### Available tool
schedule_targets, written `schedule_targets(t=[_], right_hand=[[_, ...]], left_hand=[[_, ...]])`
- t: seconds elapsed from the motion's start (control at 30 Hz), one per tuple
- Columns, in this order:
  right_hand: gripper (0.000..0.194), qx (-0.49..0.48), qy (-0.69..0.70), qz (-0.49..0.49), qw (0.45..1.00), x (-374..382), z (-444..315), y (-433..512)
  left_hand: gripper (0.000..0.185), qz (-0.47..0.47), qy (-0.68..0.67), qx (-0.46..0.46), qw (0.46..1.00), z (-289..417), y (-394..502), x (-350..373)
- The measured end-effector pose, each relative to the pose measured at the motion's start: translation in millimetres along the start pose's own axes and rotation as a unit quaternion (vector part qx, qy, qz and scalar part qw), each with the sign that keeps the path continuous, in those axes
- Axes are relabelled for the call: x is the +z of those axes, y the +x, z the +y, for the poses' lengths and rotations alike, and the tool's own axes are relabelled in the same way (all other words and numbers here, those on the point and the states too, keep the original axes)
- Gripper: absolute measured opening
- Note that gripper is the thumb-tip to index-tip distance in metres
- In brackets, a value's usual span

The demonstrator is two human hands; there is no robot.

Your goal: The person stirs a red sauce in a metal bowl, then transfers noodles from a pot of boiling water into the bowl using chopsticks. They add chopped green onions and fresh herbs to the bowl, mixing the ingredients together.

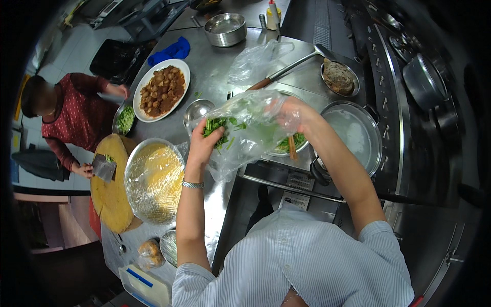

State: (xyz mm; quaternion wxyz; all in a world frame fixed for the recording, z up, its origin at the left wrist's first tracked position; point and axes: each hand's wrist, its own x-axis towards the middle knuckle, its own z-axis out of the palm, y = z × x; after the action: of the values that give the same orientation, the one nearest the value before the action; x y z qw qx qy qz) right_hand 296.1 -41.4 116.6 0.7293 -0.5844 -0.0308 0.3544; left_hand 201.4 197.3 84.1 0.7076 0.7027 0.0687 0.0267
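Note:
My left hand [205, 142] grips a bunch of chopped green herbs [219, 128] at the left end of a clear plastic bag [245, 149]. At the bag's other end, my right hand [293, 113] is partly covered by the film, with its fingers blurred behind the plastic. Beneath the bag stands a metal bowl of shredded greens [285, 145], mostly hidden. Wooden chopsticks [293, 147] rest at that bowl's front rim. A small steel bowl [198, 109] sits just beyond my left hand.
A co-worker [76, 115] at left holds a cleaver [104, 168] over a round chopping block [109, 192]. Nearby are a film-covered bowl of yellow food [155, 180] and an oval platter of braised food [163, 90]. A large pot of cloudy liquid [355, 134] stands right, below a long-handled spatula [291, 66].

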Motion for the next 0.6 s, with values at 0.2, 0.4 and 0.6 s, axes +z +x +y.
schedule_targets(t=[0.2, 0.4, 0.6], right_hand=[[0.019, -0.047, 0.241, 0.164, 0.956, -17, -6, 5], [0.02, -0.052, 0.196, 0.247, 0.948, -55, -7, 3], [0.015, -0.076, 0.224, 0.325, 0.916, -82, 2, -11]], left_hand=[[0.027, -0.063, -0.109, 0.018, 0.992, 6, 45, 28], [0.029, -0.117, -0.162, -0.012, 0.98, 2, 73, 62], [0.023, -0.114, -0.233, -0.057, 0.964, -10, 105, 88]])
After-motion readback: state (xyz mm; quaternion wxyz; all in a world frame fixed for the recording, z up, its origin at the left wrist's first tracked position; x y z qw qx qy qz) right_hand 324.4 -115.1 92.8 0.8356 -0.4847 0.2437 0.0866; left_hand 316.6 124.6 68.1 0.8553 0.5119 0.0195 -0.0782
